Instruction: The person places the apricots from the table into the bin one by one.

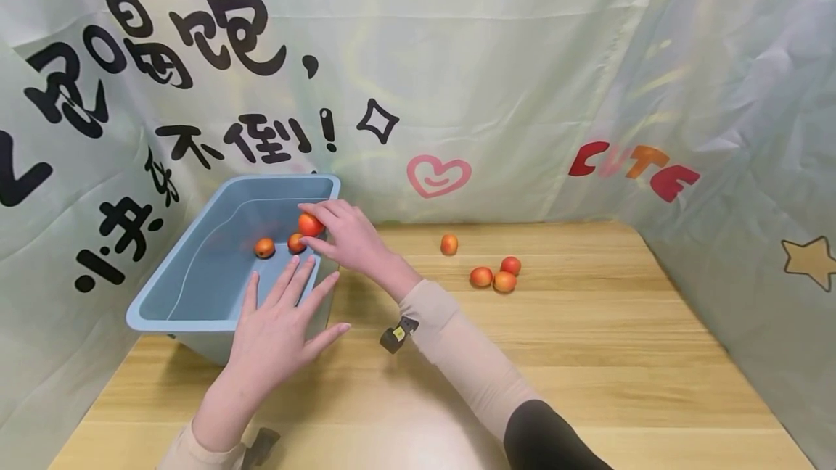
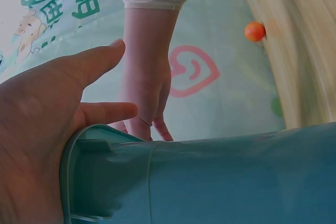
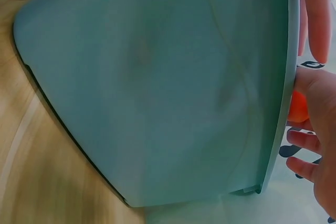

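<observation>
My right hand (image 1: 353,238) reaches over the right rim of a blue plastic basin (image 1: 215,238). Between its thumb and fingers it holds a small red-orange tomato (image 1: 310,224), also seen past the rim in the right wrist view as a tomato (image 3: 298,107). Inside the basin are an orange tomato (image 1: 264,248) and another tomato (image 1: 297,243), which sits below my right fingers. My left hand (image 1: 274,339) lies over the basin's near right corner with fingers spread, holding nothing. In the left wrist view, its palm is right at the rim.
On the wooden table (image 1: 588,354), right of the basin, are a lone tomato (image 1: 448,244) and a cluster of three tomatoes (image 1: 505,281). A printed curtain (image 1: 496,78) hangs behind the table and along its sides.
</observation>
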A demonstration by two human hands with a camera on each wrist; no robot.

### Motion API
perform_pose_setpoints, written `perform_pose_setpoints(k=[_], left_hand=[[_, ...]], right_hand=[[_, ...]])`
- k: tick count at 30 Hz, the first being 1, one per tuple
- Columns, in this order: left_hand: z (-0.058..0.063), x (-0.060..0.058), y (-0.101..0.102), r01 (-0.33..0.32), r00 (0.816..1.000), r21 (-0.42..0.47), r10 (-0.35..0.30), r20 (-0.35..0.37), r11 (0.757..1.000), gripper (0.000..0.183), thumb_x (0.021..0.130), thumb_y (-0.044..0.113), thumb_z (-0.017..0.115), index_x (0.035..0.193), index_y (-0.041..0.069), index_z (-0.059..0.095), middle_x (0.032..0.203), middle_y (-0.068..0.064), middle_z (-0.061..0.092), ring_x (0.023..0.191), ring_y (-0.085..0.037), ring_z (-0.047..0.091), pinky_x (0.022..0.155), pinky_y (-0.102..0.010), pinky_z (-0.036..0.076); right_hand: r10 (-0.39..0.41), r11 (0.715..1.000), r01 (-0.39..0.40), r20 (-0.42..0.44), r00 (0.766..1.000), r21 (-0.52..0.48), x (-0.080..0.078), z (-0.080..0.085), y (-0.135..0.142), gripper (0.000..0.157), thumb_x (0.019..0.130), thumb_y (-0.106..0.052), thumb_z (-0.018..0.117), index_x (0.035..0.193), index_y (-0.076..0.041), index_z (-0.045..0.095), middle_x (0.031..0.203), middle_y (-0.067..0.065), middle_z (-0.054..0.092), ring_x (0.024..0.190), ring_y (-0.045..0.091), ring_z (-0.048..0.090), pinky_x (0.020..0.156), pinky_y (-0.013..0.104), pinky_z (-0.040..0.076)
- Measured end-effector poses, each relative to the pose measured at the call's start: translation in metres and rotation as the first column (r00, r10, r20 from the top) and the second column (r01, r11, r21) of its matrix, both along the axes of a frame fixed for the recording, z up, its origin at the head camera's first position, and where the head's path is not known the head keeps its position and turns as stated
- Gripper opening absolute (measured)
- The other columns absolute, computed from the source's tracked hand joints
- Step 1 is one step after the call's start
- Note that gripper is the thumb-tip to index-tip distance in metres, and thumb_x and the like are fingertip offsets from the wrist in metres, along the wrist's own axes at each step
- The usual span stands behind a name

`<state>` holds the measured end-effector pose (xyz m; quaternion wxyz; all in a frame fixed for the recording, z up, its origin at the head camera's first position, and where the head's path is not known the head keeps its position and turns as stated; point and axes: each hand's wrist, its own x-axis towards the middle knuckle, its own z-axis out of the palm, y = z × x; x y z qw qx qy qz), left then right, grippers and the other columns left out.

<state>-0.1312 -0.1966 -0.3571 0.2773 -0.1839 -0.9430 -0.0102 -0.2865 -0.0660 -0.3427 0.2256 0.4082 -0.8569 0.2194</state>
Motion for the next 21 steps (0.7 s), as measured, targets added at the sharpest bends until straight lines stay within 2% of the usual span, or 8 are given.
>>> perform_pose_setpoints(k=[7, 21], left_hand=[[0.0, -0.001, 0.0, -0.008, 1.0, -0.004, 0.008, 0.013, 1.0, 0.074, 0.077, 0.068, 0.062, 0.139, 0.029, 0.054, 0.149, -0.01, 0.048, 0.141, -0.03, 0.042, 0.11, -0.071, 0.021], [0.001, 0.001, 0.001, -0.023, 0.999, -0.013, 0.023, 0.036, 1.0, 0.074, 0.076, 0.068, 0.064, 0.139, 0.03, 0.054, 0.151, -0.01, 0.046, 0.143, -0.03, 0.039, 0.11, -0.071, 0.021]], right_hand=[[0.001, 1.0, 0.0, 0.028, 1.0, -0.028, 0.002, -0.002, 0.003, 0.056, 0.093, -0.039, 0.064, 0.143, -0.017, 0.049, 0.135, 0.001, 0.059, 0.126, 0.019, 0.053, 0.103, 0.036, 0.047], [-0.069, 0.991, 0.068, -0.003, 0.998, -0.111, 0.006, -0.016, 0.026, 0.054, 0.092, -0.039, 0.065, 0.14, -0.017, 0.052, 0.131, 0.003, 0.062, 0.126, 0.02, 0.053, 0.104, 0.04, 0.047]])
